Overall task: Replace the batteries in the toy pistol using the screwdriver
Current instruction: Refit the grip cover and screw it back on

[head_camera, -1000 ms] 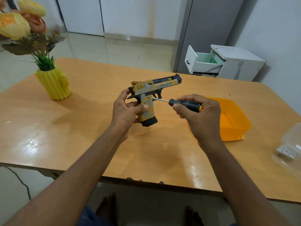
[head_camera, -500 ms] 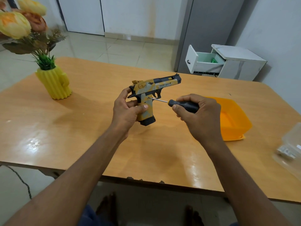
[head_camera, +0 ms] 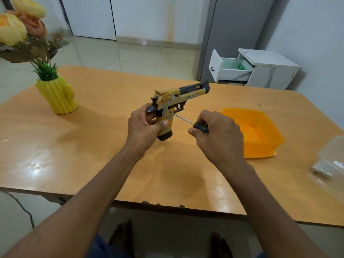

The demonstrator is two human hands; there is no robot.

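A yellow-and-black toy pistol (head_camera: 178,98) is held upright above the table, barrel pointing right. My left hand (head_camera: 143,127) is closed round its grip, thumb across the front. My right hand (head_camera: 217,135) holds a screwdriver (head_camera: 200,126) with a black-and-yellow handle. Its thin metal shaft slants up to the left, and the tip touches the pistol's side just above the grip, behind the trigger.
An orange plastic tub (head_camera: 254,131) sits on the wooden table (head_camera: 93,155) right of my hands. A clear plastic container (head_camera: 329,166) lies at the right edge. A yellow ribbed vase with flowers (head_camera: 57,95) stands at the left. A white drawer unit (head_camera: 249,68) stands open behind.
My right hand has dropped lower, so the screwdriver now slants up to the pistol instead of lying nearly level. The tip stays on the same spot. The left hand holds steady.
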